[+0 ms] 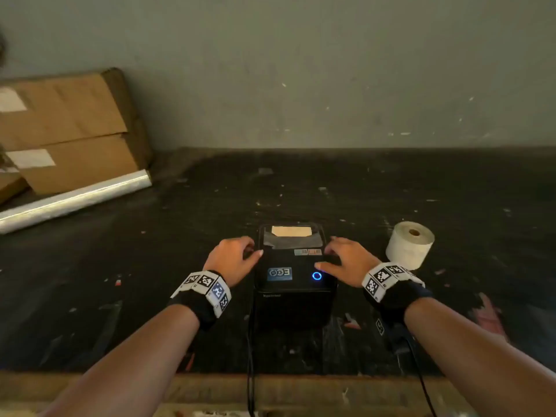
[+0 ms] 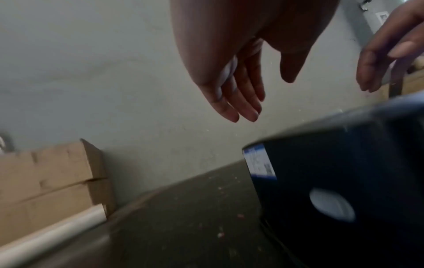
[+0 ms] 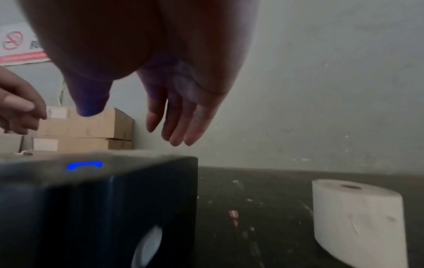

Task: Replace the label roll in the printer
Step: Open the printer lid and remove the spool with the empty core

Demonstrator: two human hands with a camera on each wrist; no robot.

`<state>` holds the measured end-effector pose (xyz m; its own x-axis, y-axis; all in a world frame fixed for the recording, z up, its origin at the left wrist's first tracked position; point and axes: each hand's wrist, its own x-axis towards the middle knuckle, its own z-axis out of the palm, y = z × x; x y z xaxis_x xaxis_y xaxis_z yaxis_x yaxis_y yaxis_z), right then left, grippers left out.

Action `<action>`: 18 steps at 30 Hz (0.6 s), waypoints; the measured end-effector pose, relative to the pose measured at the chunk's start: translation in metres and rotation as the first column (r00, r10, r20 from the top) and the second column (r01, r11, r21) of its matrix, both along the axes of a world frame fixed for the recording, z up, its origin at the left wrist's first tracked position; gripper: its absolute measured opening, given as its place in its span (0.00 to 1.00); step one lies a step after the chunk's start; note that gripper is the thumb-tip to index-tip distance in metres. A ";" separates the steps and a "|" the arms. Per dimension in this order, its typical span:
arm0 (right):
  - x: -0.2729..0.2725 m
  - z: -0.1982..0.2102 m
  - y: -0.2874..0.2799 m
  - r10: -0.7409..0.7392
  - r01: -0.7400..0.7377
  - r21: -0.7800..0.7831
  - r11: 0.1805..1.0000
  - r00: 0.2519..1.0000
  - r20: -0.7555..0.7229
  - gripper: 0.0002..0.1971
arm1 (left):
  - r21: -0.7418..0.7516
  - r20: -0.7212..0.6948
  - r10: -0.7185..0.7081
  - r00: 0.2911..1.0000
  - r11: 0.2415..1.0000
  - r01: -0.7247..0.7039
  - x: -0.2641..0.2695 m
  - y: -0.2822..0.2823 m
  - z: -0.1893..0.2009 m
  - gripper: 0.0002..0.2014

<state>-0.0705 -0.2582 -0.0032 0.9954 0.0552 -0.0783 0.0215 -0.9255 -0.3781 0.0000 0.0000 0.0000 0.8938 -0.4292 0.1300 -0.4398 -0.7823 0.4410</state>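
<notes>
A black label printer stands closed on the dark table, a blue ring light glowing on its lid; a brown core shows through its top window. A white label roll stands on end to the printer's right. My left hand hovers at the printer's left edge, fingers relaxed and holding nothing. My right hand hovers over the right edge, fingers straight, thumb near the light. In the right wrist view the printer and roll lie below the fingers.
Stacked cardboard boxes lean against the wall at the back left, with a roll of clear film lying in front of them. Black cables run from the printer over the table's wooden front edge. The grey wall stands close behind.
</notes>
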 end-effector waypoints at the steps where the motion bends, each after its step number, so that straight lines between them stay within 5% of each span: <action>1: -0.002 -0.008 0.002 -0.006 0.006 0.009 1.000 1.000 0.003 0.21 | 0.002 -0.036 0.009 0.999 1.000 -0.009 0.003 0.004 -0.008 0.19; 9: -0.022 -0.044 0.011 -0.169 0.182 0.202 0.962 0.982 -0.080 0.41 | -0.104 -0.383 -0.152 0.911 0.987 0.121 0.005 0.005 -0.051 0.33; 18: -0.020 -0.056 0.014 -0.184 0.224 0.271 0.936 0.969 -0.165 0.51 | -0.115 -0.470 -0.217 0.856 0.976 0.184 0.002 0.008 -0.058 0.44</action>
